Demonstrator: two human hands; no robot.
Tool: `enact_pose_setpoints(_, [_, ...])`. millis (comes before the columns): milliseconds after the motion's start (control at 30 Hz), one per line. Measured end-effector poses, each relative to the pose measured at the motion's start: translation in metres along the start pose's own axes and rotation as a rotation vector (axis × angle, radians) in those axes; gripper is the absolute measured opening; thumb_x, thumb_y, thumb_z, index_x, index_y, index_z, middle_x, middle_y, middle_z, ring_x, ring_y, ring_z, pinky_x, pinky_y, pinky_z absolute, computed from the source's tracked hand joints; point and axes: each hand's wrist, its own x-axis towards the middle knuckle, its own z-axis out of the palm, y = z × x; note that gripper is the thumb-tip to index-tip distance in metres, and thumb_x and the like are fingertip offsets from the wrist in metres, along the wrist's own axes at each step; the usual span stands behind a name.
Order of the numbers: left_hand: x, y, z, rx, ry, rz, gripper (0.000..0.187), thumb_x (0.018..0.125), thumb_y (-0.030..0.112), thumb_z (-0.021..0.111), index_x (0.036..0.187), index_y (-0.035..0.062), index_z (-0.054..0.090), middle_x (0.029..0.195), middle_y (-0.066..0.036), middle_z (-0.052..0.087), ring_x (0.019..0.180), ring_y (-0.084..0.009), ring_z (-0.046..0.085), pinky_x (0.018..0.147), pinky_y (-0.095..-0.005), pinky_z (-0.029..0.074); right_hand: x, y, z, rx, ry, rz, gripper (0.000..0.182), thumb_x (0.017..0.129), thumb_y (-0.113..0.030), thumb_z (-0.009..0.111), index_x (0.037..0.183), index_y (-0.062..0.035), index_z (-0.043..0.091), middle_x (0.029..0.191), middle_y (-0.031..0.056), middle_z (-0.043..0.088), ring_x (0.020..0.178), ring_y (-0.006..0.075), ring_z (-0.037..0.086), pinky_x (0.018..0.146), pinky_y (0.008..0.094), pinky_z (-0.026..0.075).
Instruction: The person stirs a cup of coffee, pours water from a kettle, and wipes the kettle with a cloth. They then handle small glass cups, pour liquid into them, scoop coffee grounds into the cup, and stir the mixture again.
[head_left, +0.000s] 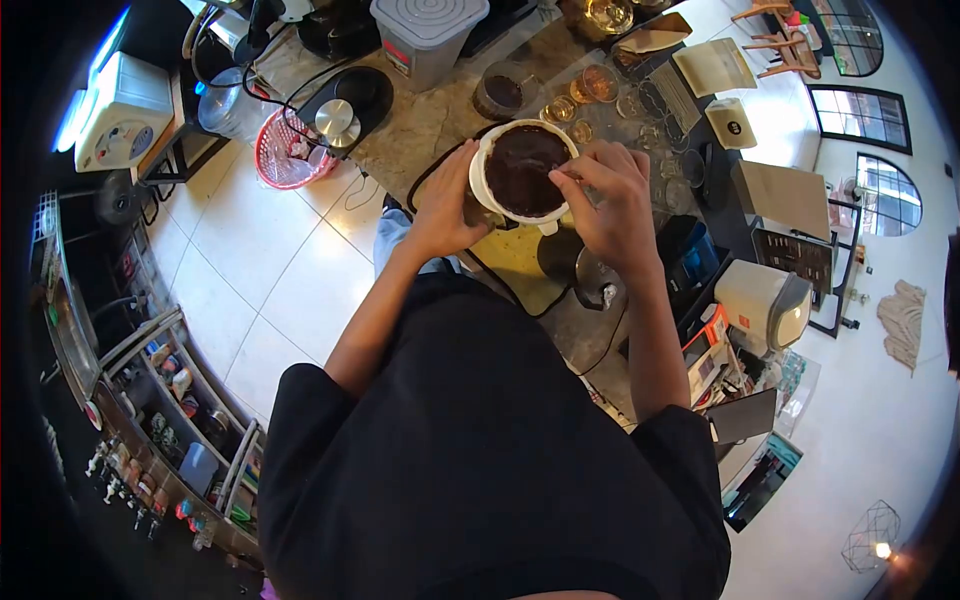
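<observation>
A white round dripper [480, 180] filled with dark wet coffee grounds [525, 172] is held above the counter. My left hand [448, 205] is wrapped against its left side, thumb near the lower edge. My right hand [608, 195] is over the right rim, thumb and index finger pinched together above the grounds; whatever they hold is too small to make out. Below the dripper lies a yellowish mat [525, 262] with a dark border. What supports the dripper from beneath is mostly hidden.
A glass with dark liquid [503, 90] stands beyond the dripper, with several small glasses [597, 84] to its right. A grey-lidded bin [425, 40] is at the back. A metal pitcher [595, 275] stands near my right wrist. A pink basket [285, 155] is on the floor left.
</observation>
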Motion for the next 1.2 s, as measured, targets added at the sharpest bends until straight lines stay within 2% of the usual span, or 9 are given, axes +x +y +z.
enact_pose_setpoints(200, [-0.002, -0.003, 0.012, 0.093, 0.093, -0.036, 0.102, 0.062, 0.033, 0.085, 0.147, 0.0081, 0.036, 0.150, -0.015, 0.039, 0.138, -0.0321, 0.037, 0.112, -0.0435, 0.030, 0.000, -0.005, 0.004, 0.063, -0.036, 0.018, 0.007, 0.079, -0.013, 0.074, 0.079, -0.0072, 0.069, 0.077, 0.0034, 0.059, 0.079, 0.0222, 0.058, 0.082, 0.0357, 0.036])
enact_pose_setpoints(267, [-0.003, -0.003, 0.011, 0.101, 0.104, -0.037, 0.099, 0.063, 0.034, 0.085, 0.146, 0.0081, 0.038, 0.149, -0.015, 0.041, 0.137, -0.0315, 0.039, 0.111, -0.0433, 0.031, 0.002, -0.006, 0.003, -0.021, -0.011, 0.039, 0.007, 0.079, -0.013, 0.073, 0.080, -0.0074, 0.069, 0.077, 0.0030, 0.060, 0.080, 0.0217, 0.058, 0.084, 0.0352, 0.035])
enact_pose_setpoints(500, [-0.001, -0.005, 0.014, 0.109, 0.170, -0.014, 0.088, 0.066, 0.035, 0.082, 0.141, 0.0076, 0.045, 0.144, -0.014, 0.048, 0.133, -0.0302, 0.045, 0.108, -0.0421, 0.034, 0.003, -0.003, 0.002, 0.024, -0.040, -0.015, 0.008, 0.079, -0.014, 0.074, 0.080, -0.0069, 0.069, 0.078, 0.0027, 0.060, 0.081, 0.0209, 0.057, 0.084, 0.0363, 0.034])
enact_pose_setpoints(667, [-0.001, -0.006, 0.013, 0.117, 0.162, -0.006, 0.087, 0.066, 0.034, 0.082, 0.140, 0.0072, 0.046, 0.144, -0.014, 0.048, 0.132, -0.0300, 0.045, 0.107, -0.0419, 0.034, 0.003, -0.002, 0.000, -0.061, -0.027, -0.023, 0.009, 0.079, -0.015, 0.074, 0.080, -0.0070, 0.069, 0.077, 0.0024, 0.059, 0.082, 0.0206, 0.057, 0.086, 0.0363, 0.033])
enact_pose_setpoints(767, [-0.001, -0.005, 0.014, 0.114, 0.166, -0.009, 0.086, 0.066, 0.033, 0.082, 0.140, 0.0070, 0.046, 0.144, -0.014, 0.048, 0.132, -0.0298, 0.045, 0.107, -0.0418, 0.034, 0.004, -0.003, 0.000, 0.022, -0.044, 0.004, 0.009, 0.080, -0.013, 0.073, 0.081, -0.0053, 0.069, 0.079, 0.0032, 0.059, 0.078, 0.0196, 0.055, 0.086, 0.0340, 0.032])
enact_pose_setpoints(867, [-0.001, -0.006, 0.013, 0.118, 0.165, -0.009, 0.086, 0.066, 0.033, 0.082, 0.140, 0.0070, 0.046, 0.143, -0.014, 0.048, 0.132, -0.0298, 0.045, 0.107, -0.0418, 0.035, 0.003, 0.000, 0.002, -0.026, 0.009, 0.011, 0.009, 0.080, -0.013, 0.073, 0.081, -0.0056, 0.068, 0.078, 0.0030, 0.059, 0.078, 0.0193, 0.055, 0.086, 0.0340, 0.032])
enact_pose_setpoints(1100, [-0.001, -0.005, 0.013, 0.100, 0.163, -0.009, 0.086, 0.065, 0.032, 0.082, 0.140, 0.0074, 0.046, 0.144, -0.015, 0.047, 0.132, -0.0302, 0.045, 0.108, -0.0424, 0.034, 0.003, -0.001, -0.001, 0.002, -0.042, 0.027, 0.010, 0.081, -0.015, 0.073, 0.080, -0.0062, 0.068, 0.078, 0.0033, 0.060, 0.082, 0.0213, 0.057, 0.086, 0.0363, 0.032])
enact_pose_setpoints(1200, [-0.001, -0.007, 0.014, 0.099, 0.173, 0.001, 0.088, 0.065, 0.032, 0.082, 0.141, 0.0077, 0.045, 0.144, -0.015, 0.047, 0.133, -0.0305, 0.045, 0.108, -0.0424, 0.034, 0.001, -0.002, 0.003, -0.020, 0.020, 0.031, 0.010, 0.081, -0.015, 0.073, 0.080, -0.0065, 0.068, 0.078, 0.0032, 0.060, 0.081, 0.0212, 0.057, 0.086, 0.0363, 0.032])
